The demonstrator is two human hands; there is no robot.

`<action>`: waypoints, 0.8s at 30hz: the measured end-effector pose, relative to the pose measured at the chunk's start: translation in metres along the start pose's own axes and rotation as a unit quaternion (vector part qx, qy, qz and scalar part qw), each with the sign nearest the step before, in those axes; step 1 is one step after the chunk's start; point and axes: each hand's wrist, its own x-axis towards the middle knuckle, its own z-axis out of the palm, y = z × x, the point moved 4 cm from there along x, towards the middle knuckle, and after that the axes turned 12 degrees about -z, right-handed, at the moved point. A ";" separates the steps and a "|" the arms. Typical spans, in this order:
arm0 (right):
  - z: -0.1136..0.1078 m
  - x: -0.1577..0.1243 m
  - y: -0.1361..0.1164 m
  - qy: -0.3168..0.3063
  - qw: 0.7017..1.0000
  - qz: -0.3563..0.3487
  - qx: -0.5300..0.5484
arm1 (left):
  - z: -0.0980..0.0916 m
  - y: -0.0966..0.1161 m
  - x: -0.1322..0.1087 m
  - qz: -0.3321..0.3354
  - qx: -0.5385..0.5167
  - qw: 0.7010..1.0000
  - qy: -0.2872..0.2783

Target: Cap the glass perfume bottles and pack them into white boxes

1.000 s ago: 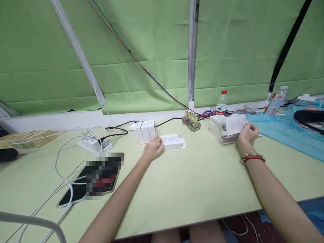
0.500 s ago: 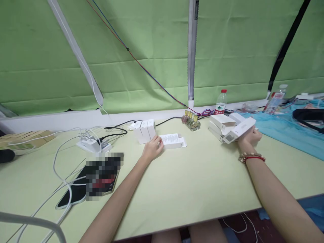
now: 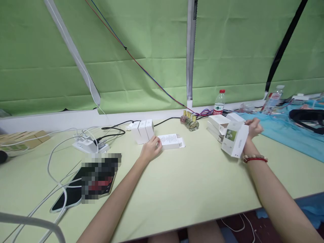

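My left hand rests on the table with curled fingers at the left end of a flat white box, whose right end flap is open. Just behind it stand several small upright white boxes in a row. My right hand is closed on the upper edge of a white box with a green picture, tilted above the table. Behind that held box lie more white boxes, piled together. Several small glass bottles with gold caps stand between the two groups.
Phones and white cables lie on the left, near a power strip and brown cartons. A red-capped water bottle, another bottle and blue cloth are at the right back.
The box in my right hand has turned so its printed face with the green picture shows, and it hangs lower. My left hand has stayed at the flat box.
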 end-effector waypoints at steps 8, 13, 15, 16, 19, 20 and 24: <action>0.049 -0.073 -0.072 -0.280 0.939 -0.178 0.088 | -0.001 0.001 0.000 -0.019 -0.009 1.000 -0.004; 0.069 -0.109 -0.086 -0.571 0.802 -0.166 0.056 | -0.001 0.001 0.001 -0.023 -0.018 0.999 -0.015; 0.071 -0.115 -0.082 -0.641 0.753 -0.115 0.094 | -0.001 0.001 0.001 -0.023 -0.019 0.999 -0.019; 0.071 -0.116 -0.081 -0.667 0.730 -0.093 0.116 | -0.002 0.001 0.001 -0.024 -0.020 0.999 -0.021; 0.067 -0.118 -0.080 -0.717 0.675 -0.050 0.165 | -0.001 0.001 0.001 -0.029 -0.019 0.999 -0.025; 0.064 -0.118 -0.080 -0.730 0.658 -0.045 0.177 | -0.001 0.001 0.001 -0.032 -0.018 0.999 -0.024; 0.054 -0.123 -0.085 -0.791 0.575 -0.056 0.203 | 0.002 0.000 0.001 -0.037 -0.012 0.999 -0.016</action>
